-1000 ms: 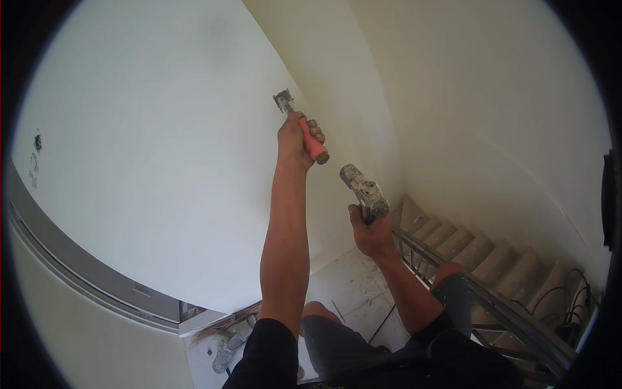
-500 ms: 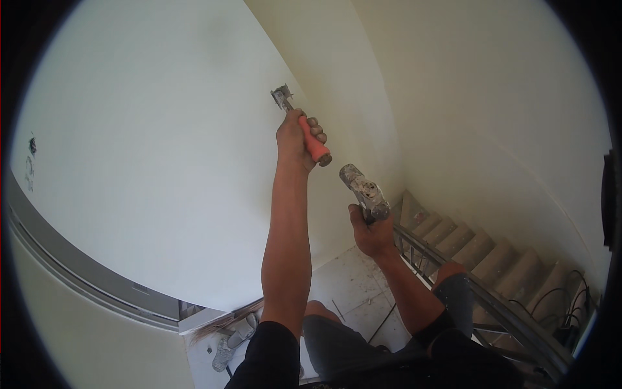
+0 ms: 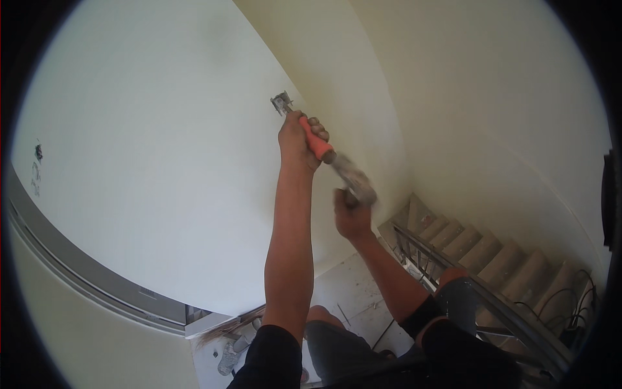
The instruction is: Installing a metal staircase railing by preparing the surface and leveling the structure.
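Observation:
My left hand [image 3: 298, 139] is raised high and grips the orange handle of a scraper [image 3: 310, 135]. Its small metal blade [image 3: 280, 102] presses against the white wall [image 3: 162, 162]. My right hand [image 3: 350, 214] is lower and to the right, closed on a grey, plaster-caked tool [image 3: 355, 178]. That tool is blurred and its top end comes close to the butt of the orange handle. Whether they touch I cannot tell.
A grey curved trim [image 3: 84, 279] runs along the wall at lower left. Below me lie a dusty landing [image 3: 353, 298], a metal stair railing [image 3: 466, 285] and concrete steps [image 3: 492, 249] going off to the right. Cables [image 3: 570, 298] hang near the steps.
My right hand has swung the grey tool up and left toward the scraper's handle; it is now motion-blurred. My left hand holds the scraper at the same spot on the wall.

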Demonstrator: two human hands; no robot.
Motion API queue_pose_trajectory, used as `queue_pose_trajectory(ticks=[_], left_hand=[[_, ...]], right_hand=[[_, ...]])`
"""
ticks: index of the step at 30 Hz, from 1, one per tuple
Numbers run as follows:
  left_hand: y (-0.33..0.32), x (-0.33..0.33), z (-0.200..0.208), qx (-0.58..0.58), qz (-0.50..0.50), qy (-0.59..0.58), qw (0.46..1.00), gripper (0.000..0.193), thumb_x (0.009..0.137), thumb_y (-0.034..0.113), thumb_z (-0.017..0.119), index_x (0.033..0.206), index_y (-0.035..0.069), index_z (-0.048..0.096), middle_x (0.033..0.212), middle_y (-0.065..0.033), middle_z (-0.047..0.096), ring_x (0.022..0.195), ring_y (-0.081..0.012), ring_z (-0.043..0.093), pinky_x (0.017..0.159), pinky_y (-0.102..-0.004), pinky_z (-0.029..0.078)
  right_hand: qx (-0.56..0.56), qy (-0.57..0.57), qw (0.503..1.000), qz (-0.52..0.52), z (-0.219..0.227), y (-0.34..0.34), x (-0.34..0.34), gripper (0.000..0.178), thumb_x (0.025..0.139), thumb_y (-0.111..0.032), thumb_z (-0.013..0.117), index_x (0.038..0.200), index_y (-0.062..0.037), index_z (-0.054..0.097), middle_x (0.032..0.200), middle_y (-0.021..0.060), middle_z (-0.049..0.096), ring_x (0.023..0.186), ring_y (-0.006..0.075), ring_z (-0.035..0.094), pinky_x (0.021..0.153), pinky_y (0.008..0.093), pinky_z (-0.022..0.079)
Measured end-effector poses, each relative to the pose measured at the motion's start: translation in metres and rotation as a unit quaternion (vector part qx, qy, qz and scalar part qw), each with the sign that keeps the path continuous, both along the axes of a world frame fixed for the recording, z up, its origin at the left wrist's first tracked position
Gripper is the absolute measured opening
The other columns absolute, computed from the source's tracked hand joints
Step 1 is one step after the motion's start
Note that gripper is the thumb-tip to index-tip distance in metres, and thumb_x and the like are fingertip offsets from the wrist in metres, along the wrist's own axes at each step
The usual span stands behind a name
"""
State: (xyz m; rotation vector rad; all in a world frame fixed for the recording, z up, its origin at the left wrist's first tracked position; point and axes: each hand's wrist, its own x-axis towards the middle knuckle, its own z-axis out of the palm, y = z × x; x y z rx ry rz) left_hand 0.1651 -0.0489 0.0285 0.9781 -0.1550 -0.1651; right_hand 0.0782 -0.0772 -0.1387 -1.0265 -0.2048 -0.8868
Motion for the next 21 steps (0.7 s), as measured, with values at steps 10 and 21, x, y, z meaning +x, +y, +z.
queue_pose_trajectory(ticks=[10, 21], left_hand=[[0.011, 0.004, 0.002, 0.004, -0.013, -0.001, 1.000, 0.012, 0.090, 0.019, 0.044, 0.085, 0.009, 0.039, 0.068, -0.0031, 0.046, 0.052, -0.0114, 0.042, 0.044, -0.0258, 0.039], [0.002, -0.004, -0.012, 0.061, 0.038, -0.041, 0.997, 0.012, 0.089, 0.020, 0.044, 0.087, 0.009, 0.039, 0.067, -0.0035, 0.046, 0.052, -0.0135, 0.042, 0.046, -0.0285, 0.039]], right_hand=[[-0.055, 0.061, 0.996, -0.046, 0.010, 0.005, 0.003, 0.027, 0.088, -0.008, 0.058, 0.065, -0.0081, 0.043, 0.052, -0.0036, 0.044, 0.042, 0.0058, 0.042, 0.041, 0.0249, 0.034], [0.010, 0.065, 0.998, 0.008, -0.030, 0.008, -0.017, 0.024, 0.089, -0.009, 0.058, 0.069, -0.0090, 0.043, 0.052, -0.0041, 0.045, 0.043, 0.0033, 0.042, 0.039, 0.0222, 0.033]])
